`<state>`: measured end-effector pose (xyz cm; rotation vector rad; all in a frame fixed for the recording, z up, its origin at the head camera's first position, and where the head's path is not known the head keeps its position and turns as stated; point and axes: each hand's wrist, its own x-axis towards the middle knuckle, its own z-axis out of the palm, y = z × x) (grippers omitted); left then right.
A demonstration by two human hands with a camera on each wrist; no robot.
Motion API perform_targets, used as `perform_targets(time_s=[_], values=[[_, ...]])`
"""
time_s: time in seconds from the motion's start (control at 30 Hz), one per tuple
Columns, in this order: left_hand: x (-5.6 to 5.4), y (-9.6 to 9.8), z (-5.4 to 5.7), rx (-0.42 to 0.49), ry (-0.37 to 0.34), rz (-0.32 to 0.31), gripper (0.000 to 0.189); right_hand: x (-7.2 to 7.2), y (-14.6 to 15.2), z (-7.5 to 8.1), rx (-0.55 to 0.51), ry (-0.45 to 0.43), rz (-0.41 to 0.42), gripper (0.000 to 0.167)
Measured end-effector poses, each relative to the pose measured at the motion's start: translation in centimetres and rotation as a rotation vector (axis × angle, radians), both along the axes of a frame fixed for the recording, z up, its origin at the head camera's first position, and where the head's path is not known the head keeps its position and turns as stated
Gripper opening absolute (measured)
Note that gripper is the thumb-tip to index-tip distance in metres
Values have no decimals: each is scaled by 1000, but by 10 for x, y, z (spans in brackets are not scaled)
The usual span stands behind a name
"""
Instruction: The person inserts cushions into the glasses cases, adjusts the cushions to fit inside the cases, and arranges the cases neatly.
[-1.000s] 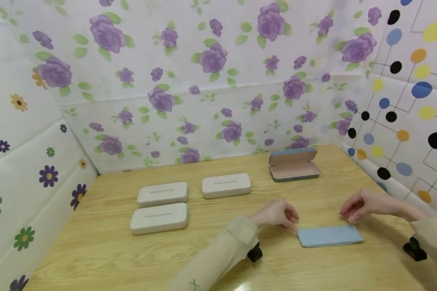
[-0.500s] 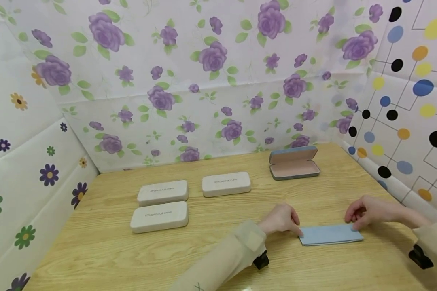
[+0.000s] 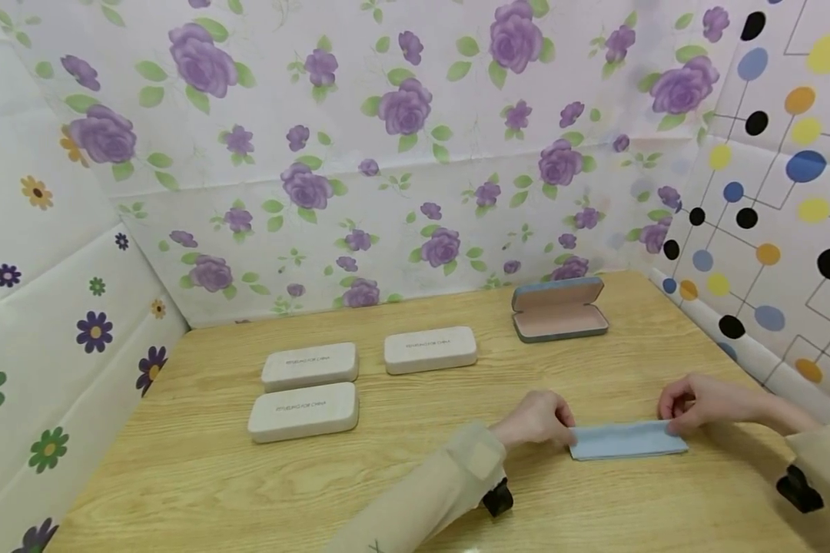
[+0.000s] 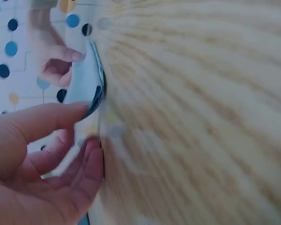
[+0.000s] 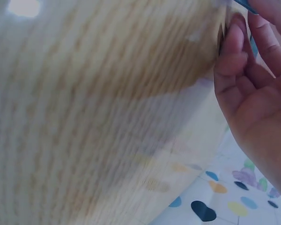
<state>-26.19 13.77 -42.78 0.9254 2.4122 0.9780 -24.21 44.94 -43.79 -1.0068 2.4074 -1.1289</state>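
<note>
A folded light blue cloth (image 3: 628, 442) lies on the wooden table in the head view, long side running left to right. My left hand (image 3: 534, 418) pinches its left end between thumb and fingers. At the opposite end, my right hand (image 3: 707, 403) grips the upper right corner. The left wrist view shows the stacked layers of the cloth (image 4: 84, 82) curving slightly up off the table by the left thumb. Only a sliver of cloth (image 5: 246, 5) appears in the right wrist view, where the right fingertips are partly cut off.
An open glasses case (image 3: 560, 322) with pink lining stands behind the cloth. Three closed white cases lie farther left: a front one (image 3: 304, 412), one behind it (image 3: 310, 367) and one (image 3: 430, 351) nearer the middle. Patterned cloth walls (image 3: 401, 192) enclose the table (image 3: 200, 476).
Both hands have come onto the cloth: the left moved right to its left end, the right lowered onto its right end. The cloth's near edge has shifted slightly away from me.
</note>
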Motion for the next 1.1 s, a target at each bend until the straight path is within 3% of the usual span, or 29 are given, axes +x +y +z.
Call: perform_targets(time_s=[0.1,0.3,0.4,0.57,0.8,1.1], values=[[-7,-5,-1,157,-125,-12,11,0,2,2,-17,-70,-34,12],[-19,-9,-4,431,-380,13,9,-5,4,8,-130,-345,-151,7],[-22,-9,-6,533,-384,87,10,-8,2,11,-159,-361,-217,11],[-28,-3,-10,673,-336,256,12,-19,-4,14,-193,-284,-359,17],[-44,9,-16,830,-423,490,18,-45,-8,13,-307,-223,-498,26],[-79,16,-16,992,-423,625,23,-80,-33,17,-470,-175,-612,26]])
